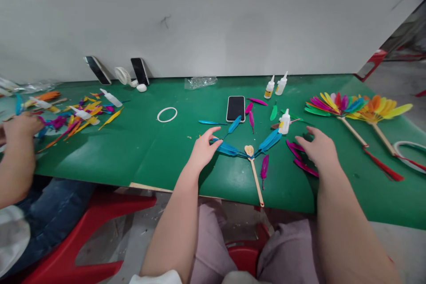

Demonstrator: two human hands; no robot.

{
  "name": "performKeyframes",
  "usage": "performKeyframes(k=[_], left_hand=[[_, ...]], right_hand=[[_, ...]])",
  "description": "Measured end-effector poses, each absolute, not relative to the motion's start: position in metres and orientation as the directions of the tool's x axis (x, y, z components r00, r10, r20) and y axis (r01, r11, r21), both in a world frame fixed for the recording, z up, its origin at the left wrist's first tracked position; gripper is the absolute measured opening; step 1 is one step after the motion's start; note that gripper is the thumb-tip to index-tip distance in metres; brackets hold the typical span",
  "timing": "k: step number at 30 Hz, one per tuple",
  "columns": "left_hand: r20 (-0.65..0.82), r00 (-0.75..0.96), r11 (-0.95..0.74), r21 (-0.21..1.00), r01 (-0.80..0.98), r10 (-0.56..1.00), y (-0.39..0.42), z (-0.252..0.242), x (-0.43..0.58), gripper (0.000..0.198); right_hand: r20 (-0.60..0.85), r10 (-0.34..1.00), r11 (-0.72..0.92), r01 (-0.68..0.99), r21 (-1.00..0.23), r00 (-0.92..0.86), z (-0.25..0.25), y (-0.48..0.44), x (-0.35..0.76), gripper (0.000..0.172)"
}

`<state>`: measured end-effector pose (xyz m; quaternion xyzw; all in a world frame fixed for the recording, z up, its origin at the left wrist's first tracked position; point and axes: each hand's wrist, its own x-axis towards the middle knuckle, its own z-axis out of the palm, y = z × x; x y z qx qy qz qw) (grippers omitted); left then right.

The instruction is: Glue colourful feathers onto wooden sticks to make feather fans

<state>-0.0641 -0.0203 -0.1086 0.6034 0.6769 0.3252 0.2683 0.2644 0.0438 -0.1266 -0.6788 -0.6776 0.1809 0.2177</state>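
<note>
In front of me a wooden fan handle (255, 179) with a heart-shaped head lies on the table, and blue feathers (270, 141) spread from both sides of its head. My left hand (203, 148) hovers at the tips of the left-hand blue feathers, thumb and fingers apart; whether it touches them I cannot tell. My right hand (317, 147) is held open beside several magenta feathers (303, 165) on the table. A single magenta feather (264, 168) rests just right of the handle. Beyond the right-hand blue feathers stands a white glue bottle (284, 122).
Farther back are a phone (236, 108), two more glue bottles (275, 87) and a white ring (167, 115). Two feather fans (353, 133) with red tassels lie at the right. On the left, a co-worker's hand (23, 126) is by a pile of feathers (80, 117). A grey partition (206, 22) closes the back.
</note>
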Motion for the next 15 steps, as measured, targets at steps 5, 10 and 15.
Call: performKeyframes(k=[5, 10, 15], left_hand=[[0.032, -0.124, 0.055, 0.771, 0.635, 0.992, -0.018, -0.112, -0.065, 0.045], [-0.015, -0.08, 0.062, 0.772, 0.633, 0.997, -0.019, -0.106, -0.064, 0.053], [-0.013, -0.023, 0.025, 0.769, 0.638, 1.0, -0.025, -0.105, -0.068, 0.052]], right_hand=[[-0.007, 0.957, -0.25, 0.814, -0.524, 0.289, -0.118, 0.056, 0.243, 0.06], [-0.106, 0.921, -0.378, 0.797, -0.471, 0.374, -0.105, 0.084, 0.219, 0.067], [-0.153, 0.905, -0.412, 0.726, -0.55, 0.398, -0.105, 0.105, 0.205, 0.046]])
